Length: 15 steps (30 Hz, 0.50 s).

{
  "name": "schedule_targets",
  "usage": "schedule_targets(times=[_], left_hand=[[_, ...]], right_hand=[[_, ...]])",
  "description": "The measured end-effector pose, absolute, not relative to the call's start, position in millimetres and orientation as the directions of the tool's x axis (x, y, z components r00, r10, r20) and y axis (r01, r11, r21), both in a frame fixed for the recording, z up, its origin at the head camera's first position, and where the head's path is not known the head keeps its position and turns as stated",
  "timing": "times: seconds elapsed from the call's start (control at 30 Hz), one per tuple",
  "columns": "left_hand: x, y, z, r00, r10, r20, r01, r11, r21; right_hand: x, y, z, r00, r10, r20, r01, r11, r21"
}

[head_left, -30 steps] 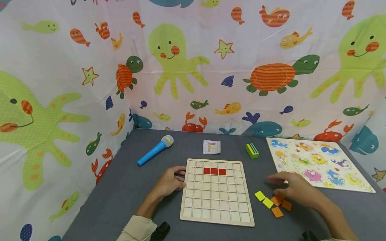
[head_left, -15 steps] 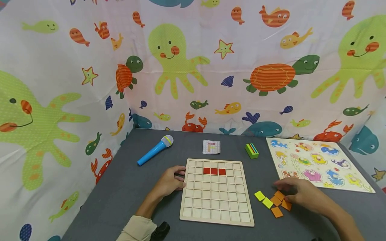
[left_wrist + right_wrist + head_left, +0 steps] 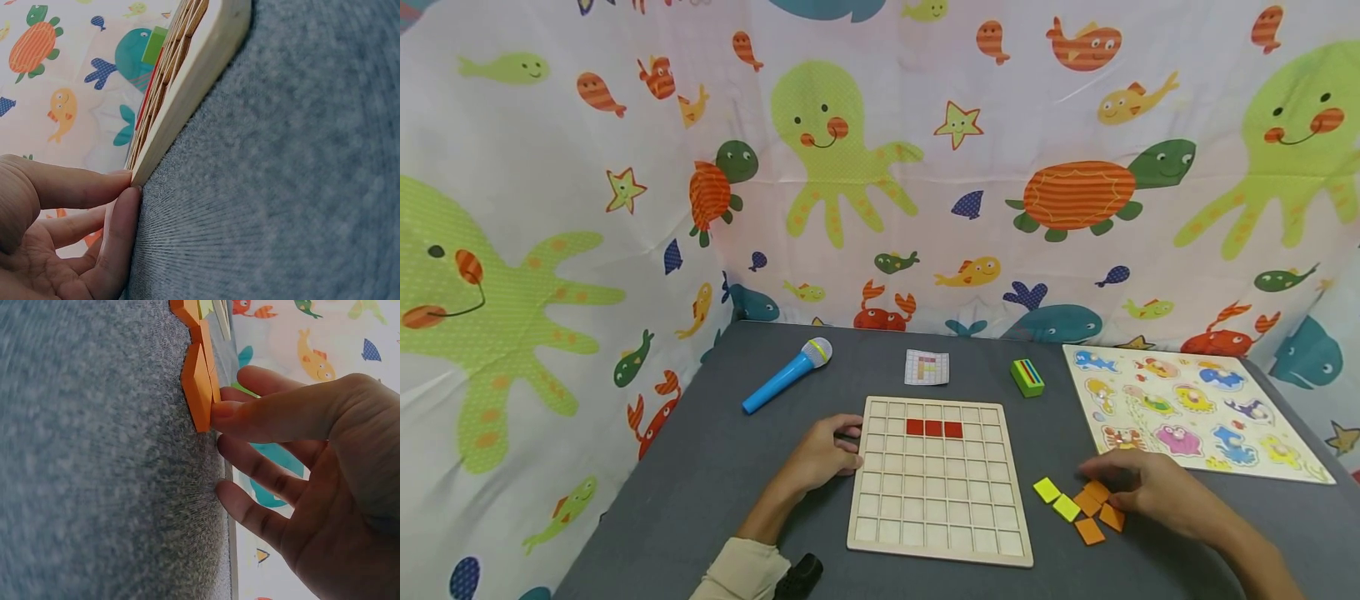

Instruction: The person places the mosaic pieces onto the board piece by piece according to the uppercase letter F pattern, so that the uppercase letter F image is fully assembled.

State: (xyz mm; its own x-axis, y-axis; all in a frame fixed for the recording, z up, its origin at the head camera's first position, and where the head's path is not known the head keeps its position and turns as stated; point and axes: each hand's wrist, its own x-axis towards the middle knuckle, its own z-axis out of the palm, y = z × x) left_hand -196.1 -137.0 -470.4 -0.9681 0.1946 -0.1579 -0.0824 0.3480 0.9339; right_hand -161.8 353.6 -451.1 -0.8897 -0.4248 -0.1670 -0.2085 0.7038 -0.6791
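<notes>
The thumb and a finger of my left hand (image 3: 822, 454) pinch the left edge of a wooden grid board (image 3: 936, 500), which lies flat on the table. Three red square tiles (image 3: 933, 428) sit side by side in its second row. To the right of the board, several orange square tiles (image 3: 1089, 532) lie in a loose cluster, beside two yellow tiles (image 3: 1066, 507). My right hand (image 3: 1165, 492) arches at the cluster's right side with fingers relaxed and apart. In the right wrist view its thumb tip is right at an orange tile (image 3: 199, 394).
A small grid card (image 3: 927, 367) lies behind the board, with a green block (image 3: 1027, 377) with coloured stripes to its right. A blue toy microphone (image 3: 787, 375) is at the back left. A sea-animal puzzle board (image 3: 1195, 412) occupies the right; a printed curtain (image 3: 880, 158) stands behind.
My right hand has shifted slightly right and toward the front, uncovering more of the orange tiles and the puzzle board. My left hand stays at the grid board's edge.
</notes>
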Motion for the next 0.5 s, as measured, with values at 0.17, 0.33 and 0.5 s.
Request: schedule_targets(times=[0.17,0.33,0.5], left_hand=[[-196.2,-137.0,-470.5,-0.968,0.200,-0.155,-0.080,0.342,0.936],[-196.1,-136.8,-470.6,-0.966,0.203,-0.160,-0.083,0.344,0.935],[-196.1,-137.4,-470.7,-0.967,0.198,-0.160,-0.083,0.349,0.934]], right_hand=[[-162.3,353.9,-451.8,-0.902,-0.393,-0.179,-0.186,0.728,-0.660],[-162.6,354.9,-451.8,-0.911,-0.359,-0.202,-0.149,0.745,-0.651],[-162.6,353.8,-451.4,-0.925,-0.321,-0.204,-0.125,0.764,-0.633]])
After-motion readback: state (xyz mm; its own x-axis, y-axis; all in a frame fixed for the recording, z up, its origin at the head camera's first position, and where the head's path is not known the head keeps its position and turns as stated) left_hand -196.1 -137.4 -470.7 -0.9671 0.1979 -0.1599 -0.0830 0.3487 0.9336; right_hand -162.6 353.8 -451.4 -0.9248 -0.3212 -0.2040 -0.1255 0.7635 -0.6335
